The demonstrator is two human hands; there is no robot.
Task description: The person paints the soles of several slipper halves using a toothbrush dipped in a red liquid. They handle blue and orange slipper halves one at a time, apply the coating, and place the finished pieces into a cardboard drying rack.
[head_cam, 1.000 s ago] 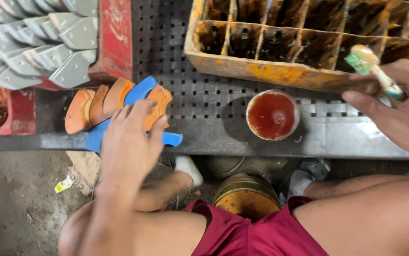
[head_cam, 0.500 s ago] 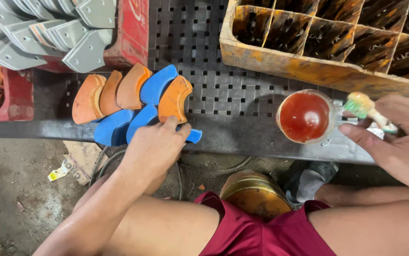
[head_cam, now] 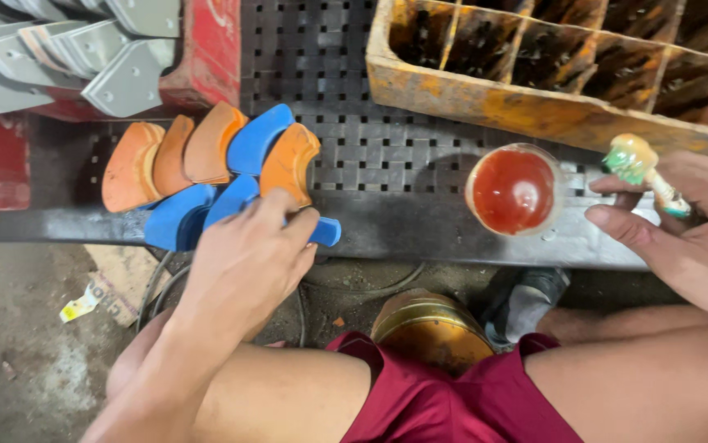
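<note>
Curved orange pieces (head_cam: 194, 156) and blue pieces (head_cam: 257, 139) lie fanned on a black perforated metal bench (head_cam: 387, 176). My left hand (head_cam: 243, 262) rests on the near end of the fan, its fingers closed over a blue piece (head_cam: 325, 232) at the bench's front edge. My right hand (head_cam: 682, 230) holds a small brush with a paint-crusted green and yellow tip (head_cam: 634, 160), just right of a round cup of red paint (head_cam: 514, 190).
An orange-stained wooden crate with dividers (head_cam: 534, 107) stands at the back right. Grey metal plates (head_cam: 83, 57) are stacked in a red tray (head_cam: 206, 57) at the back left. A round brass-coloured tin (head_cam: 432, 328) sits below the bench between my knees.
My left hand has slid down and right to the near end of the fan. The view has shifted, so the paint cup and my right hand with the brush sit lower right.
</note>
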